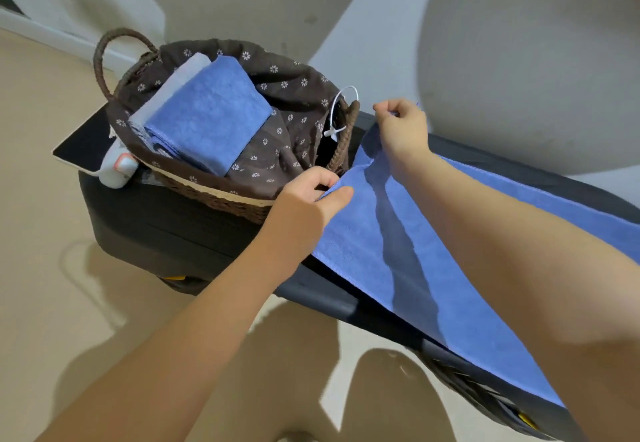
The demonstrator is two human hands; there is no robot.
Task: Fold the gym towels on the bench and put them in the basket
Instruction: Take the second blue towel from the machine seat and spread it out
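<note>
A blue gym towel (374,247) lies spread flat along the dark padded bench (180,233). My left hand (311,195) pinches the towel's near corner at its end beside the basket. My right hand (401,126) pinches the far corner of that same end. The woven brown basket (221,199) with a flowered brown liner stands on the bench's left end. Inside it lies a folded blue towel (211,119) on top of a folded pale blue towel (173,88).
A dark tablet (86,143) and a white charger-like object (117,171) sit on the bench just left of the basket. A white cable (339,109) loops over the basket's right rim. Beige floor lies below and to the left, a pale wall behind.
</note>
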